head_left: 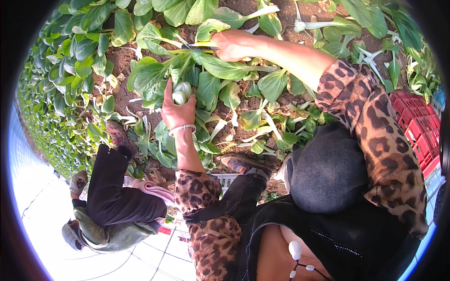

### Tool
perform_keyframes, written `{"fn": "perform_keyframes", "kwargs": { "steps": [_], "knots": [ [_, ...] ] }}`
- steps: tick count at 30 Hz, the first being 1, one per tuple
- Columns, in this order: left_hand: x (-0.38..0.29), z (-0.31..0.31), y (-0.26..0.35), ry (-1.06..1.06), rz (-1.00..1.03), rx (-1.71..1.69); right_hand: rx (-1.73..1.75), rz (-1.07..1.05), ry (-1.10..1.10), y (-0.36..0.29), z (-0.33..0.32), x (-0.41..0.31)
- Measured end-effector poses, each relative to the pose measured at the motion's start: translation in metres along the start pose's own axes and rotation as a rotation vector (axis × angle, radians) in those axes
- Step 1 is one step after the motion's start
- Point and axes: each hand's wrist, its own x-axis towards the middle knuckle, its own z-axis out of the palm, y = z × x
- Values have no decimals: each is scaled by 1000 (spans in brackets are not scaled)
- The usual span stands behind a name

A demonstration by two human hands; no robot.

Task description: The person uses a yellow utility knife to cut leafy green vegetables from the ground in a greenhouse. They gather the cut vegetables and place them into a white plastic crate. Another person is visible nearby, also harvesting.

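My left hand point(179, 110) is closed around a head of bok choy, its fingers and thumb about the pale, rounded base point(181, 92). Green leaves point(151, 75) spread out beyond the fingers. Farther from my body, my right hand point(232, 45) grips a knife with a yellow handle point(205, 44). Its blade points left, among the stems and leaves of the growing plants; leaves partly cover the blade, and I cannot tell whether it touches a stem. A white bracelet point(182, 129) circles my left wrist.
Loose leaves point(272, 84) and trimmed stalks litter the brown soil point(121, 59). Dense leafy plants point(63, 70) stand to the left. Stacked red plastic crates point(418, 131) are at the right. Another person point(116, 217) crouches at lower left, beside part of a white crate point(226, 181).
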Motion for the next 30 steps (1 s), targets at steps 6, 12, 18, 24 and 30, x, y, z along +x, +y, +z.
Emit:
{"fn": "perform_keyframes", "kwargs": {
  "steps": [6,12,18,24,30],
  "knots": [
    [6,-2,-5,-47,-43,-75,-121,73,-124,4,6,29],
    [-1,-12,14,-54,-33,3,355,158,-495,34,22,-2],
    [-50,-49,45,-47,56,-419,1074,162,4,25,10,-108],
    [-125,-58,87,-157,71,-801,1356,-232,34,-32,-34,-132],
    [-158,-38,111,-378,-62,-857,1294,-287,16,-56,-57,-161]
  ]
}}
